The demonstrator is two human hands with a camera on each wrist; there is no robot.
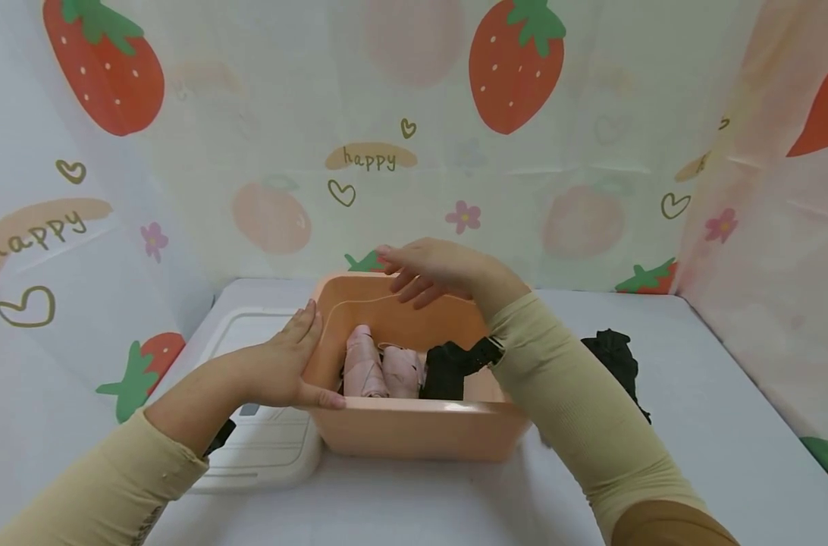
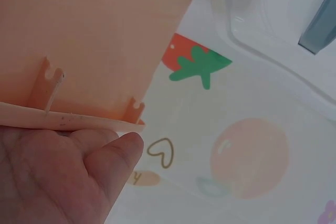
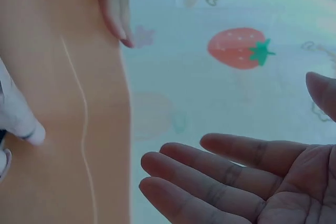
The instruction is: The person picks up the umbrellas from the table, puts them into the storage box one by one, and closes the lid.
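Note:
A peach-coloured plastic bin (image 1: 414,436) stands on the white table. Inside lie two pink rolled cloth pieces (image 1: 365,364) and a folded black cloth (image 1: 444,375) beside them. My left hand (image 1: 277,370) rests on the bin's left rim with fingers straight, its thumb along the front rim. The left wrist view shows that palm (image 2: 58,177) against the underside of the rim. Over the bin's back part hovers my right hand (image 1: 441,269), holding nothing. Its fingers look spread and relaxed in the right wrist view, palm showing (image 3: 294,198).
A white lid (image 1: 271,451) lies on the table to the left, partly behind the left arm and bin. On the right, beyond the right forearm, is a crumpled black cloth (image 1: 615,362). Strawberry-printed sheets (image 1: 387,220) hang around the back and sides.

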